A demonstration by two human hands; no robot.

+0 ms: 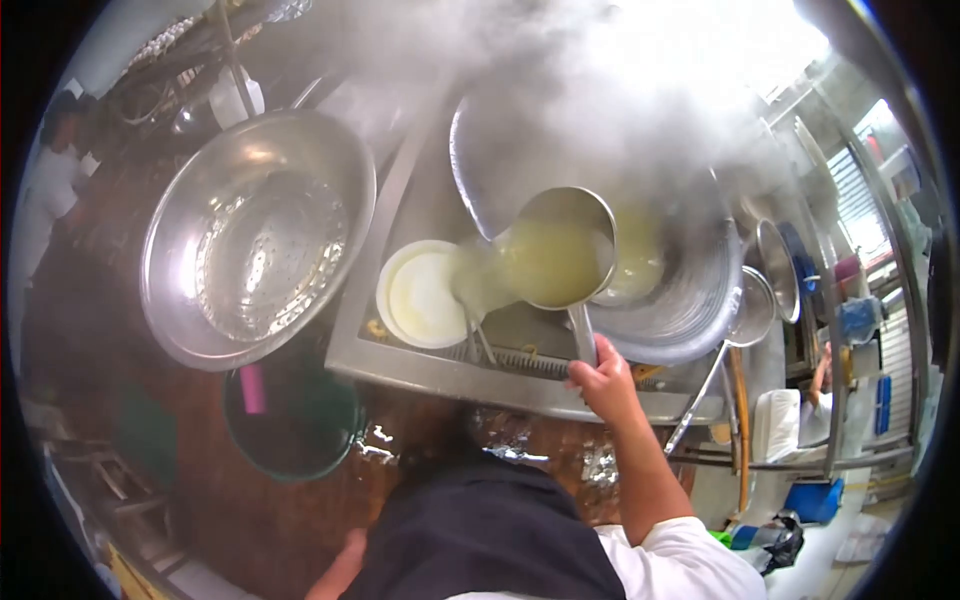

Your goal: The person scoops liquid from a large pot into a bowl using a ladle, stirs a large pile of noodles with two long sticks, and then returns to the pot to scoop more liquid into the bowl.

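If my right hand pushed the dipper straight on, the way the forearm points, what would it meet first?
Probably only steam, over the big pan, ahead of the right hand and its dipper; anything solid beyond is hidden and depth unclear.

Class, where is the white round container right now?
In the head view, the white round container is left of centre near the metal counter's front edge, between the large metal basin on its left and the metal dipper in the right hand.
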